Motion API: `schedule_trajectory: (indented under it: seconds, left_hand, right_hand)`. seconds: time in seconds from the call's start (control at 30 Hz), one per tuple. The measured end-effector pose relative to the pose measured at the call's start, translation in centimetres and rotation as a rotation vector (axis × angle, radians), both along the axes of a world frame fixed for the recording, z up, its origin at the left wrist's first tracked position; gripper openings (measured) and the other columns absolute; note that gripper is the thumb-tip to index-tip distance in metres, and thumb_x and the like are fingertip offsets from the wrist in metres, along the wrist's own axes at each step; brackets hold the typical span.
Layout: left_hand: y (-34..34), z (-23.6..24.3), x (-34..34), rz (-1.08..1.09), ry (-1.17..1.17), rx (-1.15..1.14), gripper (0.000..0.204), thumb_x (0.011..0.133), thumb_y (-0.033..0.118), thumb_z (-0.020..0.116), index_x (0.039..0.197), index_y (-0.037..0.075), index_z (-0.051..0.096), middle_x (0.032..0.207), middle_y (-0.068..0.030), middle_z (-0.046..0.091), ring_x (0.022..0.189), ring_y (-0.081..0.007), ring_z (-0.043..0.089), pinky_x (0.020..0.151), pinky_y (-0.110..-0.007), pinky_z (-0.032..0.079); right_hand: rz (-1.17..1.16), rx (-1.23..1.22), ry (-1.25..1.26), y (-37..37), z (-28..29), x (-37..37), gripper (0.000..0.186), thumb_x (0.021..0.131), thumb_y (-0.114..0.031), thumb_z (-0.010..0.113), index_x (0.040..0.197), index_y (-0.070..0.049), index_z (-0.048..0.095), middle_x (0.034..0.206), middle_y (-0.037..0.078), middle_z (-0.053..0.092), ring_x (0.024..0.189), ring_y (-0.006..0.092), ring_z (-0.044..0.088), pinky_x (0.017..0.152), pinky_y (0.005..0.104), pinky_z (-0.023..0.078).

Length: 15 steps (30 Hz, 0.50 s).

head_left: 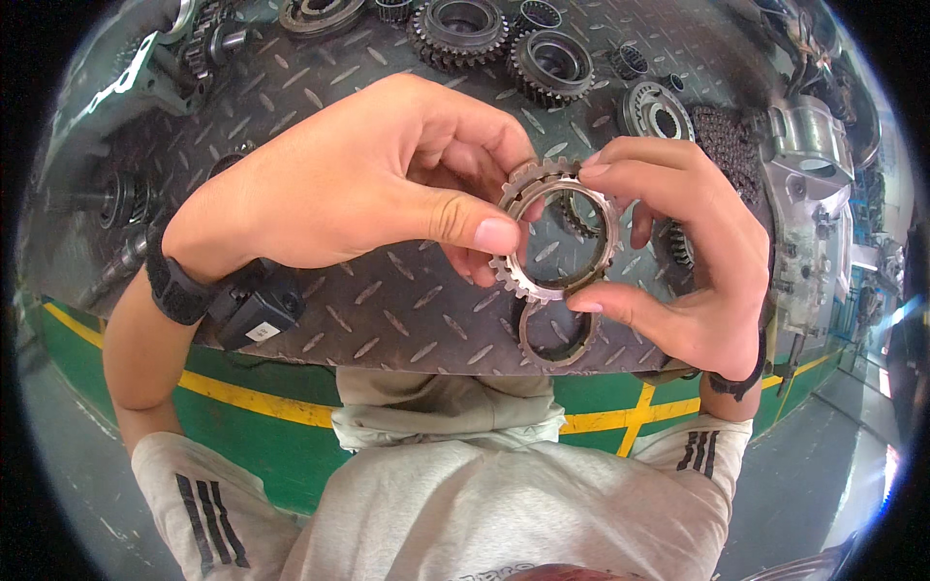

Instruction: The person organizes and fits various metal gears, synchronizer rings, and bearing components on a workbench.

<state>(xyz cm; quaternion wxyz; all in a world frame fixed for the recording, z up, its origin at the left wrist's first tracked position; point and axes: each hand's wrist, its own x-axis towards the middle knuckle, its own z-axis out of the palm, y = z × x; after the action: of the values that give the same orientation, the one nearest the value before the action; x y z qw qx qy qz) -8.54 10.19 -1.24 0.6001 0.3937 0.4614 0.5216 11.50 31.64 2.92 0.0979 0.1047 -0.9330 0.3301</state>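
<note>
Both hands pinch one toothed ring [557,232] above the worktop's near edge: left hand [358,184] and right hand [678,252] closed on its rim; another ring [555,334] lies below.

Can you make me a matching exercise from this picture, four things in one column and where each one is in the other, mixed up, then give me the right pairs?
Things:
1. toothed ring
2. plain ring
3. black wrist device
4. chain

Places:
A. lying on the checker-plate bench near its front edge, below the hands
B. strapped to the left hand's wrist
C. pinched between the fingers of the left hand and the right hand
D. heaped on the bench at the right, beside the metal housing

Pairs: 1-C, 2-A, 3-B, 4-D
</note>
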Motion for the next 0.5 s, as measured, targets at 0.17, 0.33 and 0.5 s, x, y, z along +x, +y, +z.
schedule_trajectory:
  seconds: [0.17, 0.33, 0.5]
  left_hand:
    - [0.13, -0.24, -0.1, -0.004, -0.008, 0.026, 0.035, 0.098, 0.021, 0.086, 0.118, -0.004, 0.069, 0.107, -0.0116, 0.079, 0.097, -0.018, 0.077, 0.088, -0.032, 0.064]
    - [0.07, -0.23, 0.0, -0.019, -0.021, 0.036, 0.037, 0.098, 0.02, 0.086, 0.12, -0.004, 0.069, 0.108, -0.013, 0.079, 0.1, -0.02, 0.078, 0.09, -0.033, 0.065]
    - [0.14, -0.46, 0.06, -0.017, 0.015, 0.056, 0.036, 0.098, 0.019, 0.085, 0.121, -0.003, 0.068, 0.11, -0.0126, 0.078, 0.102, -0.0198, 0.077, 0.091, -0.034, 0.064]
  right_hand:
    - [0.048, 0.108, 0.081, 0.1, -0.09, -0.23, 0.07, 0.073, -0.024, 0.102, 0.132, 0.0, 0.073, 0.132, 0.02, 0.072, 0.105, 0.0246, 0.072, 0.076, 0.0308, 0.056]
    - [0.054, 0.129, 0.097, -0.4, 0.07, -0.1, 0.068, 0.075, -0.023, 0.1, 0.133, 0.0, 0.073, 0.132, 0.02, 0.072, 0.109, 0.0286, 0.073, 0.079, 0.0326, 0.059]
    - [0.056, 0.166, 0.115, -0.38, 0.19, -0.07, 0.067, 0.076, -0.023, 0.099, 0.133, 0.0, 0.073, 0.132, 0.021, 0.071, 0.109, 0.03, 0.074, 0.08, 0.0336, 0.059]
